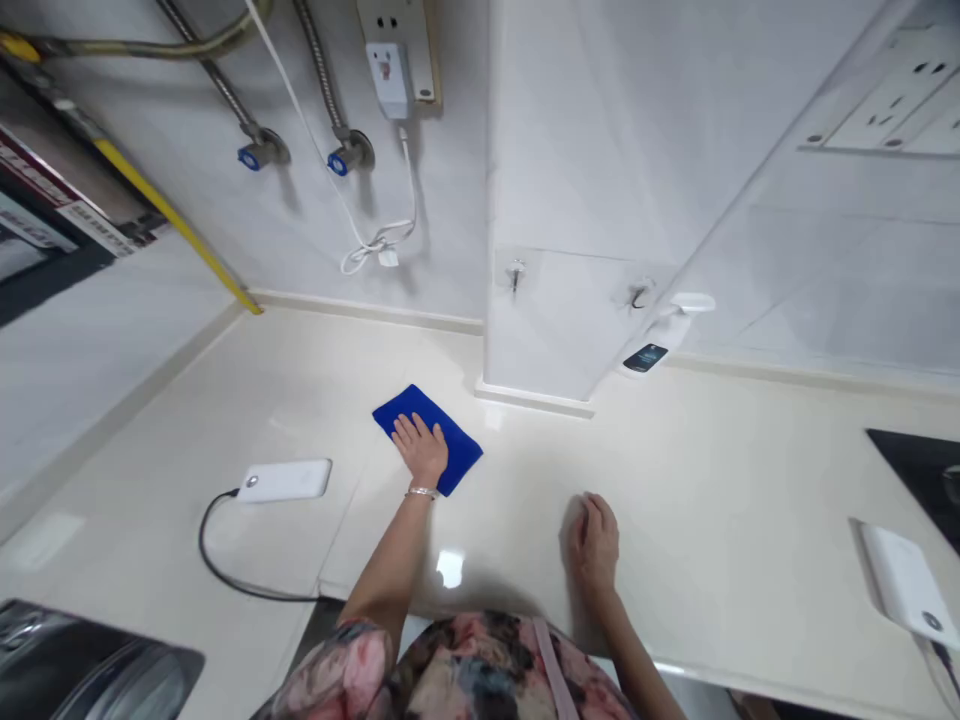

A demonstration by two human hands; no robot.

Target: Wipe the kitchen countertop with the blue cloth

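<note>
My left hand [422, 450] lies flat on a blue cloth [459, 458], its fingers stretched out and slightly apart. The cloth is spread at a slant on the cream countertop [510, 530], left of the wall's jutting corner. A silver bracelet [423, 492] circles my left wrist. Farther right, near the counter's front edge, my right hand [598, 545] rests on the bare surface. Its fingers are together and curled inward, and no object shows in them.
A white power bank [289, 480] with a black cable lies left of the cloth; another white device [904, 580] lies far right. A sink [97, 665] is at lower left, a black hob [926, 470] at right. A white bottle [656, 345] stands by the pillar. A yellow pipe [176, 225] reaches the counter.
</note>
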